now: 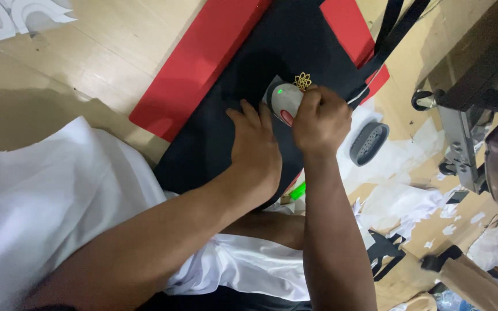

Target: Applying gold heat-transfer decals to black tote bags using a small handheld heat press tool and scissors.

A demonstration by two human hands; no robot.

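A black fabric bag (243,86) lies flat on a red mat (200,63) on the wooden floor. My left hand (255,147) presses flat on the black fabric, fingers apart. My right hand (320,118) grips a small grey mini heat iron (284,99) with a green light and a red button. The iron rests on the fabric just beside a small gold ornamental emblem (302,80). A thin clear sheet lies under the iron.
White cloth (47,196) covers my lap at the left. The bag's black straps (390,34) run to the upper right. A grey iron stand (369,142) sits on scattered white paper scraps (402,201). A wheeled metal machine (474,115) stands at the right.
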